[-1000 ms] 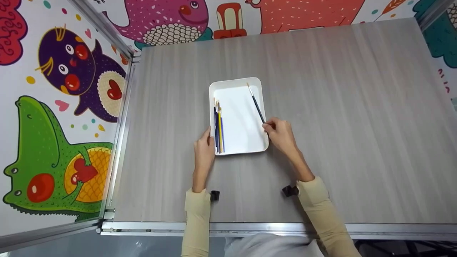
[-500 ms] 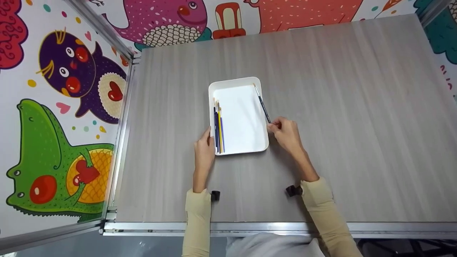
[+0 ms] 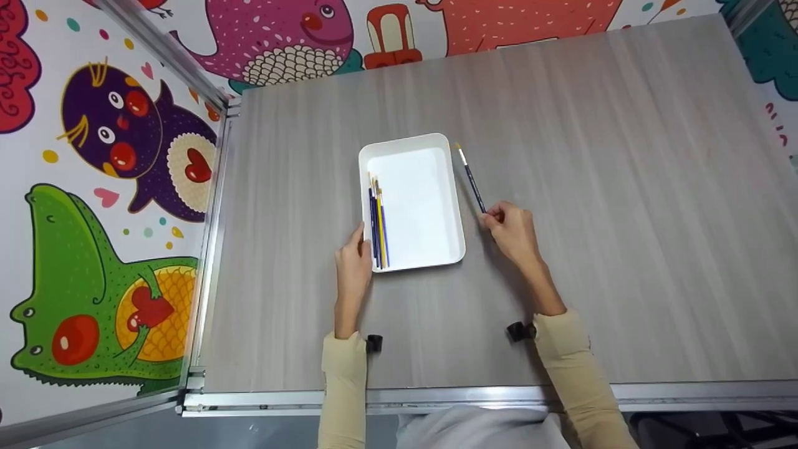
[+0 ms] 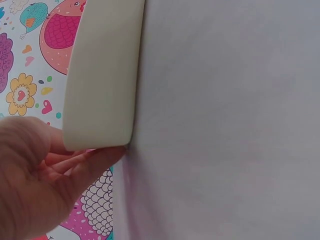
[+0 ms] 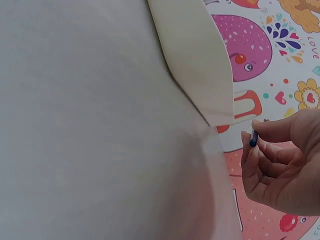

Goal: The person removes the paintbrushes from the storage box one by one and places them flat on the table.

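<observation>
Between the right fingers (image 5: 251, 170), a paintbrush (image 3: 472, 179) is pinched by its handle (image 3: 476, 191).

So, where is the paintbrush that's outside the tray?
In the head view, the paintbrush is just right of the white tray, pinched in the right hand.

Count one table (image 3: 623, 187), one tray (image 3: 418, 199) and two hands, one left hand (image 3: 353, 268) and one right hand (image 3: 512, 234). Add one single paintbrush (image 3: 472, 181) in the right hand, plus at least four brushes (image 3: 381, 231) in the tray, too tightly packed for a sure total. Count two sleeves (image 3: 344, 390), one painted crocodile (image 3: 68, 249).
</observation>
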Motion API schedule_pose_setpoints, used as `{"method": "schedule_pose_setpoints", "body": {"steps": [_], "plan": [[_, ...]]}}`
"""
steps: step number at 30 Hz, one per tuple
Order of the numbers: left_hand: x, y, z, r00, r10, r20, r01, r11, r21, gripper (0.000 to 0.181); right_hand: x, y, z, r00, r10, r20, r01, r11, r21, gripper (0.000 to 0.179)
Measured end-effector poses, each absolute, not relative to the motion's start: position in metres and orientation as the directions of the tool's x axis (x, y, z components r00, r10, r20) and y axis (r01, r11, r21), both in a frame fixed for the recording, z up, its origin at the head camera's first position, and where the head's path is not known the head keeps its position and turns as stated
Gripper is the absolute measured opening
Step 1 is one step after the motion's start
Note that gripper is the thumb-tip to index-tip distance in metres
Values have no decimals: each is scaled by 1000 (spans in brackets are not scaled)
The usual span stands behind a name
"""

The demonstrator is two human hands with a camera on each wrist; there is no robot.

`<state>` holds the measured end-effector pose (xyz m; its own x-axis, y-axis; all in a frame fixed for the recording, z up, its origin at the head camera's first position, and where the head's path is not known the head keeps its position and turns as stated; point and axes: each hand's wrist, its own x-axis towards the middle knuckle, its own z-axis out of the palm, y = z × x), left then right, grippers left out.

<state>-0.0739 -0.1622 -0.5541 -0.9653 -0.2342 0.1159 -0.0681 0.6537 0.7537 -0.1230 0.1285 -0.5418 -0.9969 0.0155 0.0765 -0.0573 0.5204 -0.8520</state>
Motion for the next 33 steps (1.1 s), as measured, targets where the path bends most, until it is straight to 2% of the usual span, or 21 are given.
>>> {"method": "schedule_pose_setpoints", "body": {"steps": [22, 33], "plan": [[-73, -165, -555, -967, -239, 93, -86, 644, 760, 37, -127, 167, -555, -996, 84, 21, 39, 648, -760, 12], [-73, -163, -554, -968, -238, 83, -92, 641, 762, 38, -126, 175, -556, -994, 103, 19, 53, 653, -755, 12]]}}
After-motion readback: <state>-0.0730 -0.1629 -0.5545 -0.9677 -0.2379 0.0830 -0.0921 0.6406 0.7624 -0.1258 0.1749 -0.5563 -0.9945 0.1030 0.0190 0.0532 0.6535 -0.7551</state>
